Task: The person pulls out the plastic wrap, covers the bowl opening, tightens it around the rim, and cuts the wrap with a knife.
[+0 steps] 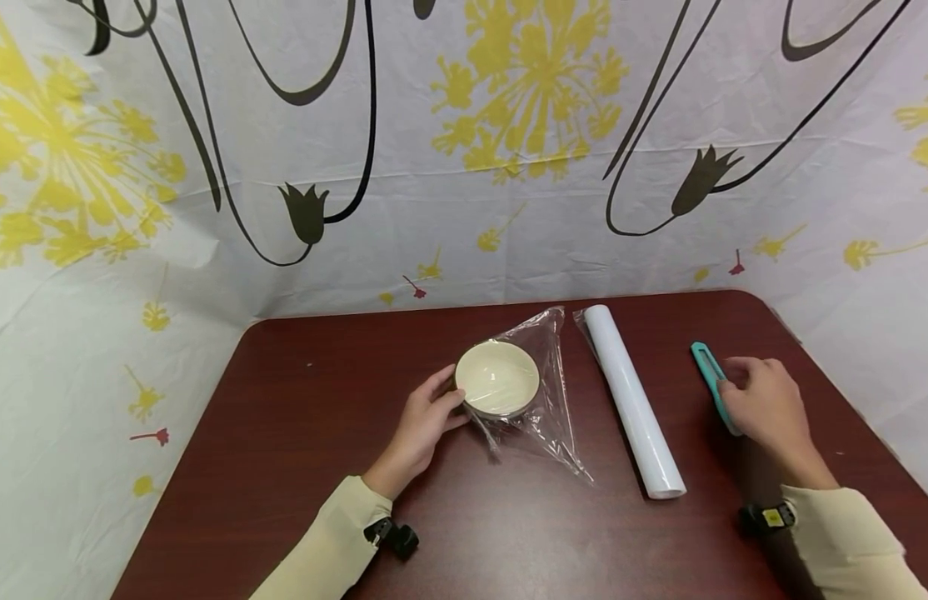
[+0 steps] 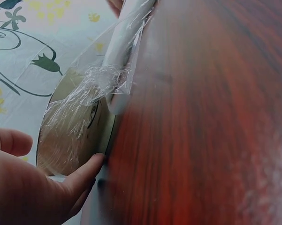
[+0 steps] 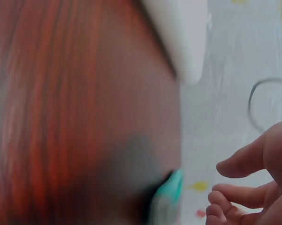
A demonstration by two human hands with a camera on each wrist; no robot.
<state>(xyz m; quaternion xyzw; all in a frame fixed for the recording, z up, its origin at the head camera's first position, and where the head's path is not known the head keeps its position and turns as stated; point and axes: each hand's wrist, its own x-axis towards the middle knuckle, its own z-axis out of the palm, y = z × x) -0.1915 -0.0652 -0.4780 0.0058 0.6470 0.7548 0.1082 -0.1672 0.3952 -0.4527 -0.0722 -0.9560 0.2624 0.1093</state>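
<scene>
My left hand (image 1: pixel 421 423) touches the left side of a cream bowl (image 1: pixel 497 377) standing upright on the table. In the left wrist view its fingers lie spread along the bowl's wall and low by its base. Clear plastic wrap (image 1: pixel 556 408) is stretched over the bowl, bunched at its side, with loose ends trailing to the right. Over at the right, my right hand (image 1: pixel 771 408) hovers beside a teal utility knife (image 1: pixel 708 367) with a slotted handle. In the right wrist view its thumb and fingers stand apart, with the knife (image 3: pixel 169 197) outside them.
A white roll of plastic wrap (image 1: pixel 635 404) lies slantwise between the bowl and the knife. The dark red wooden table (image 1: pixel 299 450) has rounded far corners. Behind it and at its sides hangs a white sheet (image 1: pixel 404 250) with flower prints.
</scene>
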